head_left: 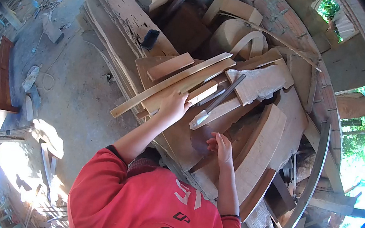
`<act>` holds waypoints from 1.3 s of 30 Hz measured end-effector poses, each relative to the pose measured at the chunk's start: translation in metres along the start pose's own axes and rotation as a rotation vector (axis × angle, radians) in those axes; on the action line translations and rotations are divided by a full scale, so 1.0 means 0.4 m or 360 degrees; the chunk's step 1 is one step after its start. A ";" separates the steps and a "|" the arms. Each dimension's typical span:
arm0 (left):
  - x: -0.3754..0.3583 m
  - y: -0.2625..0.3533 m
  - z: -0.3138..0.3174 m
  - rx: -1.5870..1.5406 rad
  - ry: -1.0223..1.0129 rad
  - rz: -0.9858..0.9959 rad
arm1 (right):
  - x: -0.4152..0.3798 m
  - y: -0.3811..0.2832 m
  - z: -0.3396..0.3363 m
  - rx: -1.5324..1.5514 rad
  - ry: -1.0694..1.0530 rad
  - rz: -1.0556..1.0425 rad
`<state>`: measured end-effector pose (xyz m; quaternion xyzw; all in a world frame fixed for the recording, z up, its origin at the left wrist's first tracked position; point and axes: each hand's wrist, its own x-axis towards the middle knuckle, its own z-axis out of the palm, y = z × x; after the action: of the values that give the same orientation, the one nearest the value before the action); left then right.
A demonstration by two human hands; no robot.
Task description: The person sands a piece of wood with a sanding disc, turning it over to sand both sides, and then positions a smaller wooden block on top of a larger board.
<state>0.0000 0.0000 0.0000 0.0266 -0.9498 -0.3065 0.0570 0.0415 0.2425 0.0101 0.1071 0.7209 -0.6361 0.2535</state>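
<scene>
My left hand reaches onto the wood pile, its fingers closed at the near end of a short pale wooden block. Beside it lie a long thin wooden strip and a short reddish-brown board. To the right of the block, a dark rod rests at a slant over the boards. My right hand hovers above the pile, fingers apart and slightly curled, holding nothing. A curved wooden piece is just right of it.
Long rough planks run along the pile's left side, with a small black object on them. A brick wall stands behind. A curved rail bounds the right. Reddish wooden furniture stands far left.
</scene>
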 end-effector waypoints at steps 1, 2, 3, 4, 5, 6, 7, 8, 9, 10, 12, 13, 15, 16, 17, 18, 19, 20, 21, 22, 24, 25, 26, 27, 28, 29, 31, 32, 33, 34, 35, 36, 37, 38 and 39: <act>-0.008 0.021 -0.012 -0.0020 -0.0067 -0.0067 | -0.005 0.000 -0.002 0.0010 0.0007 0.0004; -0.014 0.034 -0.025 -0.0040 -0.0134 -0.0132 | -0.009 -0.001 -0.004 0.0020 0.0015 0.0006; -0.008 0.008 -0.056 0.0009 -0.0135 -0.0135 | 0.012 0.008 0.037 0.0061 -0.0013 0.0002; -0.007 0.012 -0.067 0.0000 -0.0119 -0.0112 | 0.013 0.007 0.039 0.0037 -0.0017 -0.0001; -0.008 0.019 -0.076 -0.0014 -0.0105 -0.0089 | 0.011 0.006 0.036 0.0008 -0.0017 -0.0001; -0.007 0.021 -0.090 -0.0023 -0.0108 -0.0093 | 0.008 0.003 0.031 0.0001 -0.0014 0.0005; -0.003 0.013 -0.114 -0.0088 -0.0065 -0.0098 | 0.007 0.000 0.030 0.0025 -0.0013 -0.0002; 0.001 0.003 -0.138 -0.0151 -0.0024 -0.0104 | 0.005 -0.001 0.031 0.0050 -0.0013 -0.0008; 0.010 -0.008 -0.162 -0.0361 -0.0106 -0.0252 | 0.006 -0.002 0.032 0.0055 -0.0013 -0.0008; 0.009 -0.028 -0.185 -0.0313 -0.0014 -0.0264 | 0.006 -0.002 0.034 0.0025 -0.0004 -0.0057; 0.007 -0.089 -0.215 -0.0163 0.0153 -0.0277 | 0.003 -0.009 0.038 0.0001 0.0015 -0.0108; 0.004 -0.126 -0.221 -0.0061 0.0227 -0.0280 | -0.002 -0.017 0.042 -0.0066 -0.0016 -0.0136; -0.019 -0.184 -0.238 0.0328 0.0102 -0.0504 | -0.001 -0.011 0.051 -0.0120 -0.0036 -0.0164; -0.031 -0.208 -0.244 0.0332 0.0094 -0.0490 | 0.005 0.002 0.055 -0.0170 0.0003 -0.0283; -0.045 -0.228 -0.248 0.0380 -0.0078 -0.0653 | 0.006 0.012 0.058 -0.0220 0.0044 -0.0399; -0.055 -0.239 -0.248 0.0429 -0.0252 -0.0816 | 0.004 0.011 0.060 -0.0208 0.0058 -0.0393; -0.063 -0.244 -0.245 0.0437 -0.0266 -0.0802 | 0.005 0.005 0.063 -0.0478 0.0142 -0.0489; -0.071 -0.246 -0.242 0.0302 -0.0357 -0.0880 | 0.005 0.001 0.065 -0.0750 0.0223 -0.0580; -0.078 -0.251 -0.238 0.0167 -0.0448 -0.0962 | 0.006 -0.001 0.068 -0.0740 0.0233 -0.0567; -0.084 -0.261 -0.228 0.0174 -0.0463 -0.0958 | 0.008 -0.002 0.070 -0.0733 0.0234 -0.0564; -0.086 -0.276 -0.212 0.0015 -0.0465 -0.0946 | 0.015 -0.003 0.075 -0.0721 0.0240 -0.0560; -0.091 -0.274 -0.212 0.0020 -0.0474 -0.0943 | 0.016 0.000 0.076 -0.0723 0.0224 -0.0547; -0.095 -0.268 -0.215 0.0097 -0.0359 -0.0865 | 0.018 0.003 0.077 -0.0726 0.0208 -0.0534; -0.096 -0.263 -0.216 0.0171 -0.0242 -0.0784 | 0.020 0.006 0.079 -0.0721 0.0216 -0.0530; -0.101 -0.273 -0.210 0.0172 -0.0249 -0.0777 | 0.021 0.009 0.079 -0.0708 0.0211 -0.0539; -0.109 -0.294 -0.199 0.0120 -0.0227 -0.0800 | 0.021 0.012 0.079 -0.0696 0.0203 -0.0547; -0.117 -0.305 -0.192 0.0076 -0.0207 -0.0819 | 0.023 0.015 0.078 -0.0692 0.0200 -0.0552; -0.121 -0.305 -0.190 0.0003 -0.0164 -0.0813 | 0.024 0.017 0.079 -0.0690 0.0193 -0.0560; -0.124 -0.303 -0.188 -0.0068 -0.0123 -0.0807 | 0.024 0.018 0.081 -0.0681 0.0196 -0.0551; -0.125 -0.299 -0.184 -0.0062 -0.0136 -0.0806 | 0.023 0.016 0.082 -0.0682 0.0191 -0.0525; -0.122 -0.294 -0.178 -0.0045 -0.0136 -0.0814 | 0.021 0.013 0.082 -0.0685 0.0186 -0.0499; -0.116 -0.289 -0.173 -0.0029 -0.0133 -0.0820 | 0.017 0.007 0.083 -0.0681 0.0191 -0.0490; -0.109 -0.287 -0.172 -0.0026 -0.0139 -0.0816 | 0.015 -0.002 0.084 -0.0696 0.0189 -0.0515; -0.101 -0.285 -0.172 0.0012 -0.0190 -0.0827 | 0.015 -0.006 0.085 -0.0711 0.0186 -0.0543; -0.095 -0.285 -0.173 0.0049 -0.0242 -0.0841 | 0.015 -0.003 0.085 -0.0709 0.0187 -0.0540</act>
<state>0.0480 -0.1292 -0.0143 0.2511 -0.9161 -0.2973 -0.0968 0.0437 0.2085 0.0061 -0.0366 0.8639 -0.4882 0.1186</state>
